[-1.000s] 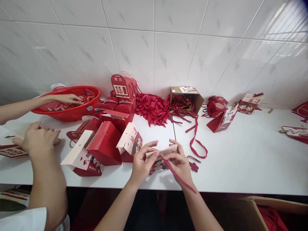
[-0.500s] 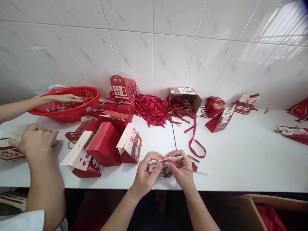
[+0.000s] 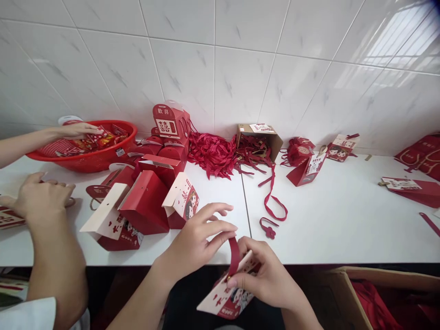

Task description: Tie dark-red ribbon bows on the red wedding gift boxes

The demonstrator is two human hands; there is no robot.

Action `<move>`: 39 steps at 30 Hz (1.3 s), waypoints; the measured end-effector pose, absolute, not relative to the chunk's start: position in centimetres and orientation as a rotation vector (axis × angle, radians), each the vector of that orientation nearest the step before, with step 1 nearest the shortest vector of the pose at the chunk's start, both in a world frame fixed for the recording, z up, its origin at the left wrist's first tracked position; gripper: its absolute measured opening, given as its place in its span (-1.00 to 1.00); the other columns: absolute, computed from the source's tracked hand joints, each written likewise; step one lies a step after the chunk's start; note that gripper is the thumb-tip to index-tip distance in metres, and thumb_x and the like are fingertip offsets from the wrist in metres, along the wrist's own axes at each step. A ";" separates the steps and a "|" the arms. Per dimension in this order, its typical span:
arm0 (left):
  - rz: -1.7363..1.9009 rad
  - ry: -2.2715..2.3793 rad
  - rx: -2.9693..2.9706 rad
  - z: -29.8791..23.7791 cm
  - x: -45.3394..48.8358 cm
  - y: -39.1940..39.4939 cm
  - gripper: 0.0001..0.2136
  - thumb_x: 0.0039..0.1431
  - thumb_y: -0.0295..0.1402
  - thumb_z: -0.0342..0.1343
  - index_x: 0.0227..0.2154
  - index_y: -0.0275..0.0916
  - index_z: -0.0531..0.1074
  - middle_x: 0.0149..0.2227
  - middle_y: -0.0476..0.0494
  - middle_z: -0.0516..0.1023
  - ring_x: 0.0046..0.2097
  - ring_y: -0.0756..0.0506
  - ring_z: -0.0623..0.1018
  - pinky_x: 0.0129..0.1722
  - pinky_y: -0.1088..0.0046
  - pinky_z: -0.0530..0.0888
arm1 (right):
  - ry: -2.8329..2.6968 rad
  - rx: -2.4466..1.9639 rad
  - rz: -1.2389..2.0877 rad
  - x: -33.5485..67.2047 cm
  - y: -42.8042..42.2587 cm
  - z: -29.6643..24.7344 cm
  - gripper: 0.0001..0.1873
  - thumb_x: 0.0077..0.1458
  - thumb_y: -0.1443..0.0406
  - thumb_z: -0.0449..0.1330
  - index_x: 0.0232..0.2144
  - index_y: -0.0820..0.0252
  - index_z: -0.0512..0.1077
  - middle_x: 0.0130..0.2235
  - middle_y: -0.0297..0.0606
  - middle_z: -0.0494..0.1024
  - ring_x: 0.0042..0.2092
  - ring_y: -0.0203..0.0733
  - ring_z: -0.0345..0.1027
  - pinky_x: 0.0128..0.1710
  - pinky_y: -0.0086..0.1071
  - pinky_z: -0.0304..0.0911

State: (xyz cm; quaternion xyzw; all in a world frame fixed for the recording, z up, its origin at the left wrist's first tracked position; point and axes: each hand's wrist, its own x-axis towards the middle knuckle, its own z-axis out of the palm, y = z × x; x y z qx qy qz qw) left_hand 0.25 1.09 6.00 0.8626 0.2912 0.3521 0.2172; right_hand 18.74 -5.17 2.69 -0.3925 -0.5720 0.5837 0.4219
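My right hand (image 3: 266,275) grips a small red and cream gift box (image 3: 225,300), held below the front edge of the white table (image 3: 343,220). A red ribbon (image 3: 234,251) rises from the box as a loop. My left hand (image 3: 197,240) pinches the top of that ribbon between thumb and forefinger, its other fingers stretched out. Just beyond my left hand stand several folded red gift boxes (image 3: 147,206) on the table.
Another person's hands work at the left: one (image 3: 37,199) on the table, one (image 3: 74,131) in a red basin (image 3: 85,153). A pile of red ribbons (image 3: 211,153) and a cardboard box (image 3: 259,137) lie by the wall. An open carton (image 3: 360,293) sits lower right.
My hands have dropped with the gift box from the table's edge to below it. The ribbon now stands up as a loop, pulled by my left hand. The view has shifted right.
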 end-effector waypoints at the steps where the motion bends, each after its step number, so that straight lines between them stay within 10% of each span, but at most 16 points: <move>1: 0.932 0.819 2.341 5.9 0.2 1.0 -0.81 0.22 -0.47 0.03 -0.21 -0.12 0.52 -0.01 -0.16 0.45 -0.02 -0.10 0.49 -0.06 0.41 0.47 | -1.429 -0.983 1.439 18.8 -5.4 2.7 -0.66 -0.17 0.28 0.43 -0.49 0.18 0.31 -0.50 -0.41 0.50 -0.46 -0.31 0.42 -0.49 -0.53 0.23; 20: 0.763 0.859 1.669 5.9 1.0 -1.9 -0.86 0.16 -0.42 0.09 -0.29 -0.25 0.55 -0.32 -0.10 0.59 -0.29 -0.04 0.56 -0.30 0.53 0.47 | -1.503 -0.891 1.071 19.8 -6.0 1.0 -0.78 -0.05 0.45 0.32 -0.40 0.12 0.36 -0.39 -0.34 0.40 -0.35 -0.27 0.31 -0.41 -0.43 0.23; 33: 0.823 0.930 1.753 6.1 1.3 -3.2 -0.87 0.18 -0.42 0.10 -0.25 -0.15 0.53 -0.28 0.01 0.61 -0.24 0.03 0.58 -0.23 0.61 0.48 | -1.641 -0.842 0.586 19.2 -5.2 1.0 -0.74 -0.01 0.54 0.25 -0.39 0.12 0.31 -0.39 -0.35 0.47 -0.36 -0.26 0.33 -0.33 -0.31 0.22; 39: 0.955 0.893 1.952 5.1 1.1 -3.9 -0.55 0.15 -0.55 0.09 0.07 -0.05 0.25 -0.19 0.08 0.60 -0.11 0.02 0.56 0.06 0.45 0.38 | -1.618 -0.814 0.506 19.0 -5.1 0.6 -0.76 0.00 0.53 0.23 -0.40 0.12 0.32 -0.25 -0.27 0.53 -0.23 -0.16 0.38 -0.23 -0.21 0.27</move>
